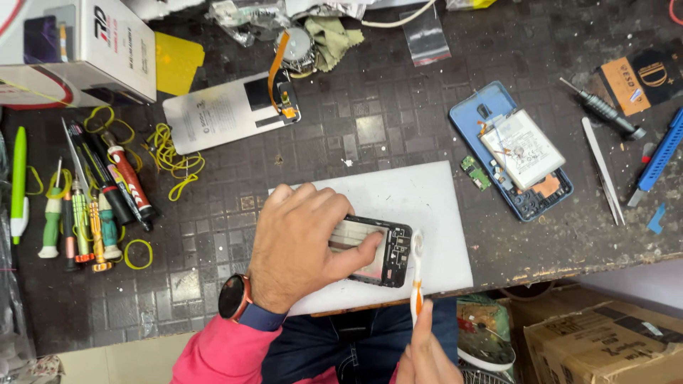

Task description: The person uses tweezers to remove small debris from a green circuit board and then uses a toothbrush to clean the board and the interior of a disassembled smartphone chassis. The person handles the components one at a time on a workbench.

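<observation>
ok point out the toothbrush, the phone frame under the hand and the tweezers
toothbrush [417, 274], head view, on its white neck below the bristle head
phone frame [395, 250], head view, on its dark right end
tweezers [602, 169], head view, on the middle of the arms

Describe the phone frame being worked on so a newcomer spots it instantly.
Find the white mat at the bench's front edge. On it lies a black phone frame, pinned by the left hand, while the right hand holds a white-orange toothbrush at its end. Unlike the blue opened phone nearby, it holds no battery.
</observation>
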